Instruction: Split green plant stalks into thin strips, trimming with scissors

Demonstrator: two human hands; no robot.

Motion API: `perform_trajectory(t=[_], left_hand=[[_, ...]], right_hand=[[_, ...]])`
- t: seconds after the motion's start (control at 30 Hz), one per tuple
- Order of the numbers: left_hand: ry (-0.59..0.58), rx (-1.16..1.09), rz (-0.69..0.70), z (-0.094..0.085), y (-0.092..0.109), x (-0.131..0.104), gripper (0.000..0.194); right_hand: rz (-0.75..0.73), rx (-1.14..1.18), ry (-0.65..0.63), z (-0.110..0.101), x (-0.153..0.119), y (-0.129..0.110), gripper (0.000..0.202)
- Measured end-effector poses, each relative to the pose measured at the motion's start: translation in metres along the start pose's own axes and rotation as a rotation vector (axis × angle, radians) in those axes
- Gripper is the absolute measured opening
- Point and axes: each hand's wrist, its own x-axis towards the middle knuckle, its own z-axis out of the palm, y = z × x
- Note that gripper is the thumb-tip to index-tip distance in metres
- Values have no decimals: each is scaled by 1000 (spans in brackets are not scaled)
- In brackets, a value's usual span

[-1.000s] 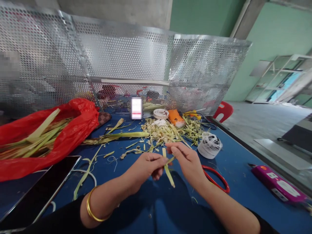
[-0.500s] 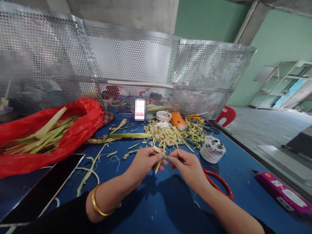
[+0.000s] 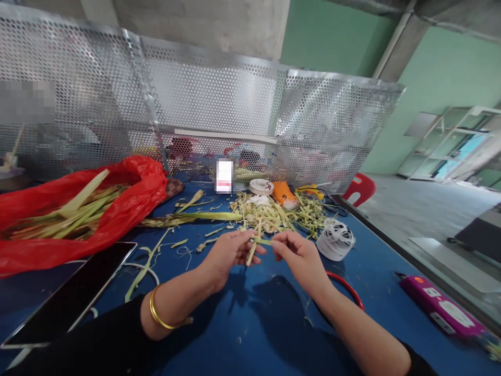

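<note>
Above the blue table, my left hand holds a small piece of folded pale green leaf strips, its fingers curled under it. One end of a strip reaches right to my right hand, whose thumb and forefinger pinch it. Behind the hands lies a heap of pale leaf scraps, with small green knotted pieces at its right side. A long green leaf lies left of the heap.
A red bag of long leaves and a dark tablet are at left. White tape roll, orange packet, ball of white strip, red loop and purple packet lie behind and right. Perforated metal panels stand behind.
My hands are a little farther apart, with more of the strip showing between them. The left fingers have loosened around the leaf piece. The view has shifted slightly.
</note>
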Motion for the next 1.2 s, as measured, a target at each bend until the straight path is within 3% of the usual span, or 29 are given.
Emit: perform_trajectory(t=[0.13,0.37,0.73,0.93,1.07,1.2], left_hand=[[61,33,34,-1,3,1,38],[253,140,181,-5,1,8,21],[123,-69,59,-2,-8,7,26],[128,-118,14,-3,-9,8,24],[151,-85,12,1,-6,4,33],[65,34,-9,3,-8,3,41]], right_hand=[[-17,-63,-11,0,0,0,18],[-11,-26,2,0,4,4,15],[42,76,-11,4,2,3,16],[37,128,-13,3,3,6,17],[15,73,22,2,2,5,17],[43,46,-31,5,1,4,18]])
